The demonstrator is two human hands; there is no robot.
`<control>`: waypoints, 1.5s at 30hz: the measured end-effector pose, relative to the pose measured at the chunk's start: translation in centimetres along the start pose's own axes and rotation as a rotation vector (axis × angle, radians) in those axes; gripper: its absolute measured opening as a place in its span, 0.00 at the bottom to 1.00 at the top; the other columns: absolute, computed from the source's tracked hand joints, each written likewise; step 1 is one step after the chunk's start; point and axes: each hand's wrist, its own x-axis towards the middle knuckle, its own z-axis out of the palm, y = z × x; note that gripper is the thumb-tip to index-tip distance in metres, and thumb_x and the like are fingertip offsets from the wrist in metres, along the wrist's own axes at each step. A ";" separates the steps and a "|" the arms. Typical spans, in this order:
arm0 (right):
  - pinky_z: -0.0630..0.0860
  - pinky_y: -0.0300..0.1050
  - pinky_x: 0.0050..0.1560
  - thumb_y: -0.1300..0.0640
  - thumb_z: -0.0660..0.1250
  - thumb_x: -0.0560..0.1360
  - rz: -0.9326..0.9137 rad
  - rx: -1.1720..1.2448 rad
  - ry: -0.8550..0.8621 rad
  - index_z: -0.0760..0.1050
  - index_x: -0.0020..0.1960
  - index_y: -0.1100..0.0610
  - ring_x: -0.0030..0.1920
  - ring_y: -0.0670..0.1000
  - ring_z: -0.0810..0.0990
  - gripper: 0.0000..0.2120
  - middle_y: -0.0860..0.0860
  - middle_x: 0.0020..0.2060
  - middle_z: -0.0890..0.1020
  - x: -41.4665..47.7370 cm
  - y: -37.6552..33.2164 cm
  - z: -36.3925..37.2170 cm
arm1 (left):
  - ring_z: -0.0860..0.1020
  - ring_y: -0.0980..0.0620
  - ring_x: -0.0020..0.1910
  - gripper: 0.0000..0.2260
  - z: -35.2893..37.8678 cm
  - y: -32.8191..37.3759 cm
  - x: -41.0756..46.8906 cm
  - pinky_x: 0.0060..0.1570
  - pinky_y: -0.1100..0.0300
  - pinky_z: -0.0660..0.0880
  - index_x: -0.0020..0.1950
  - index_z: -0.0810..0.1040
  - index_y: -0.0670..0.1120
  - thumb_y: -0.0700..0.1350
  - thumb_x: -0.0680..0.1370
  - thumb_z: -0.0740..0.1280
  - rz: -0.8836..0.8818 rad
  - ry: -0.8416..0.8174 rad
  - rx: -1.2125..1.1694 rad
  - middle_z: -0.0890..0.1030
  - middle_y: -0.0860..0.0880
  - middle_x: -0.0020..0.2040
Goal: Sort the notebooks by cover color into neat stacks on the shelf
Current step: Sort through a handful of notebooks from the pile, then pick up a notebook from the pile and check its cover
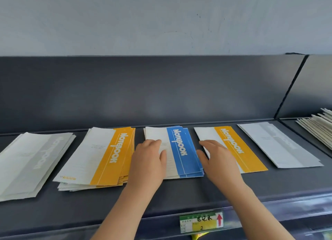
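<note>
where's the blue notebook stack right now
In the head view, the blue notebook stack lies mid-shelf between two yellow stacks, with the left hand resting on it.

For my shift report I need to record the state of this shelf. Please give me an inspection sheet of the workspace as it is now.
Surface: dark grey shelf, flat, with a price tag on its front rail.
Job's things: five piles in a row: left grey stack, fanned; orange stack, uneven; blue stack; single-looking orange notebook; right grey notebooks.
Clutter: pale booklets in the next bay at right.
Grippers: left hand flat on the blue stack's white part; right hand on the orange notebook's near left edge. Neither shows a closed grip.
Cables: nothing seen.
Surroundings: grey back panel, pale wall above.
</note>
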 end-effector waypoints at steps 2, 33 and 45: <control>0.71 0.39 0.57 0.52 0.60 0.79 0.015 0.001 0.028 0.73 0.65 0.54 0.60 0.50 0.76 0.16 0.48 0.63 0.76 -0.9 1.2 -1.1 | 0.68 0.55 0.66 0.19 -0.2 1.1 -0.3 0.61 0.65 0.68 0.72 0.67 0.50 0.52 0.81 0.56 0.028 -0.007 -0.023 0.70 0.53 0.69; 0.67 0.35 0.55 0.51 0.62 0.78 0.168 -0.006 0.166 0.73 0.66 0.54 0.61 0.47 0.75 0.18 0.45 0.64 0.75 -3.6 36.5 -21.4 | 0.71 0.54 0.63 0.18 17.5 35.9 -2.0 0.62 0.61 0.67 0.69 0.72 0.50 0.52 0.81 0.58 0.245 -0.075 -0.120 0.75 0.54 0.65; 0.71 0.41 0.53 0.56 0.61 0.78 0.307 0.017 0.282 0.78 0.59 0.58 0.56 0.53 0.78 0.13 0.51 0.59 0.80 1.0 47.4 -26.4 | 0.73 0.52 0.56 0.14 23.4 45.6 2.6 0.54 0.59 0.72 0.62 0.77 0.48 0.51 0.80 0.59 0.360 -0.099 -0.195 0.79 0.53 0.56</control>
